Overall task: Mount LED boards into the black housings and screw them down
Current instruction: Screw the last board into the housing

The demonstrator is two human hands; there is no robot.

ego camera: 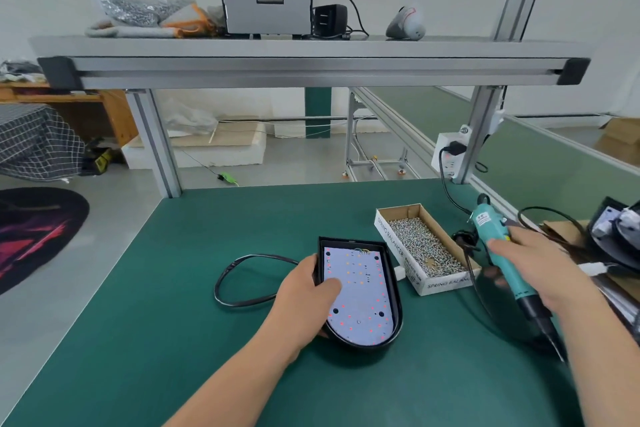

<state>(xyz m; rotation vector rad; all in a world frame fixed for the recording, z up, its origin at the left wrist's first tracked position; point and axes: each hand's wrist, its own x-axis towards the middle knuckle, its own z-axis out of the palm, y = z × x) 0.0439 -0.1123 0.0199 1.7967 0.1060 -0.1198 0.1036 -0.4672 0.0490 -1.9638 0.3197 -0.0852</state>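
Observation:
A black D-shaped housing [394, 291] lies on the green mat with a white LED board [360, 295] seated inside it. My left hand [308, 291] grips the housing's left wall, thumb pressed down on the board. My right hand [540, 270] holds a teal electric screwdriver [498, 246] to the right of the housing, its black tip pointing down toward the mat. A cardboard box of screws [420, 246] stands between the housing and the screwdriver.
A black cable [235, 277] loops on the mat left of the housing. An aluminium frame with a shelf [311, 59] spans overhead. More housings and cardboard [616, 236] sit at the right edge. A power strip [450, 156] hangs on the right post.

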